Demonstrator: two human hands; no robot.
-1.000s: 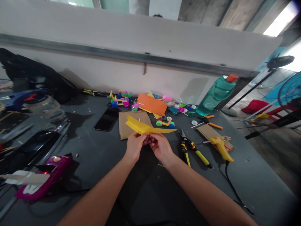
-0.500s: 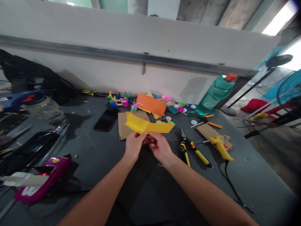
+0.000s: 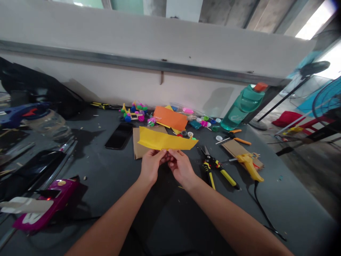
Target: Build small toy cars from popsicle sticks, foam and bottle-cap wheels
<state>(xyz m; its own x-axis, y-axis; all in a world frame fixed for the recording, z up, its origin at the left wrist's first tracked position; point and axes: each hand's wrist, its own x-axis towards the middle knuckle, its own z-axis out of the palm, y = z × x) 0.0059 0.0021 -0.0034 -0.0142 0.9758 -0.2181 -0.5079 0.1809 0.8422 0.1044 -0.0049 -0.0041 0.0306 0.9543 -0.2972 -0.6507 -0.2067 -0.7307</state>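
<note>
A yellow paper sheet [image 3: 165, 141] is held up over the grey table [image 3: 112, 185], near its middle. My left hand [image 3: 150, 166] pinches the sheet's lower edge from the left. My right hand [image 3: 181, 165] pinches the same edge just to the right, fingertips of both hands almost touching. A brown cardboard piece [image 3: 138, 149] lies on the table right behind the sheet. Yellow-handled snips [image 3: 214, 167] lie just to the right of my right hand.
A black phone [image 3: 119, 135], orange paper [image 3: 170, 118] and several coloured caps lie at the back. A teal bottle [image 3: 241, 106] stands back right. A yellow glue gun [image 3: 249, 164] with its cord rests on cardboard at right; a magenta glue gun [image 3: 48, 202] lies at left.
The yellow sheet has been turned and opened out, showing a broader, flatter face than a second ago. Both hands stayed in nearly the same place.
</note>
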